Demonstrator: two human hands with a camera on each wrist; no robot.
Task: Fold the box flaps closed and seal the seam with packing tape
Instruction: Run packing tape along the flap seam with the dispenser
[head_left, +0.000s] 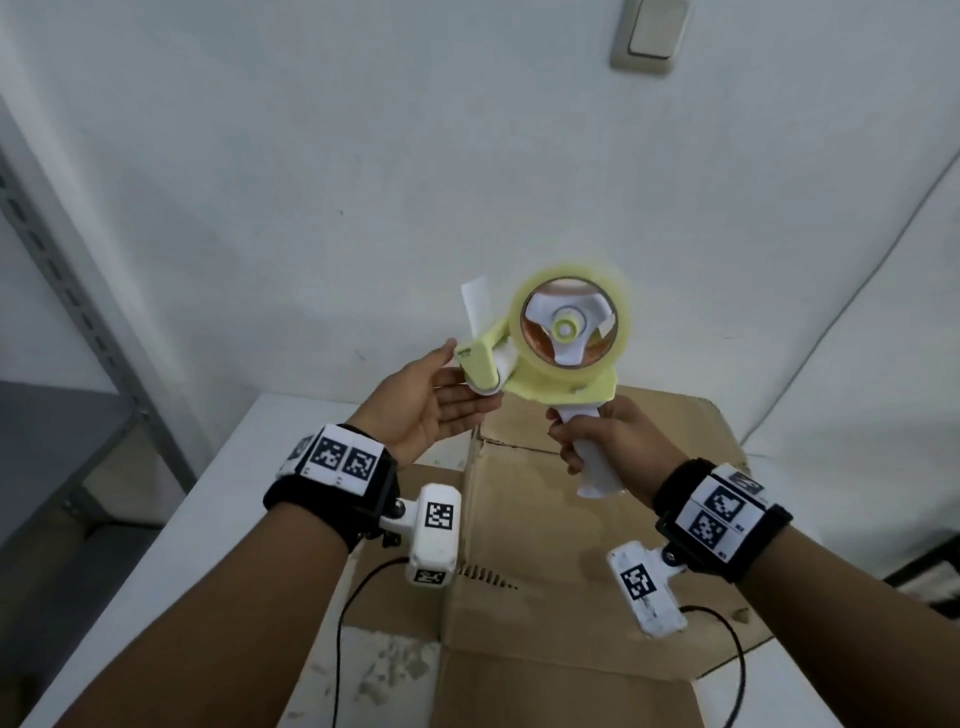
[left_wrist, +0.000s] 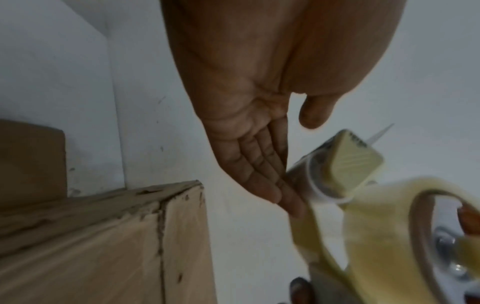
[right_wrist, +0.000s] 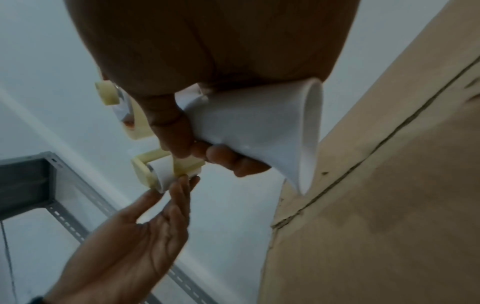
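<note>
A pale yellow tape dispenser (head_left: 561, 364) with a roll of clear tape (head_left: 524, 317) is held up in the air above the far end of the cardboard box (head_left: 550, 525). My right hand (head_left: 597, 431) grips its white handle (right_wrist: 259, 127). My left hand (head_left: 441, 395) is flat with straight fingers (left_wrist: 262, 181), touching the roller end (left_wrist: 348, 164) of the dispenser from below. A white tape tab (head_left: 475, 306) sticks up from that end. The box's top flaps lie folded down, and the seam (head_left: 465, 519) between them runs away from me. In the right wrist view the left hand (right_wrist: 145, 236) reaches the roller (right_wrist: 161, 176).
The box stands on a white table (head_left: 208, 519) against a white wall. A grey metal shelf frame (head_left: 67, 291) stands at the left. A light switch (head_left: 649, 36) is high on the wall. Black cables (head_left: 353, 597) hang from the wrist cameras.
</note>
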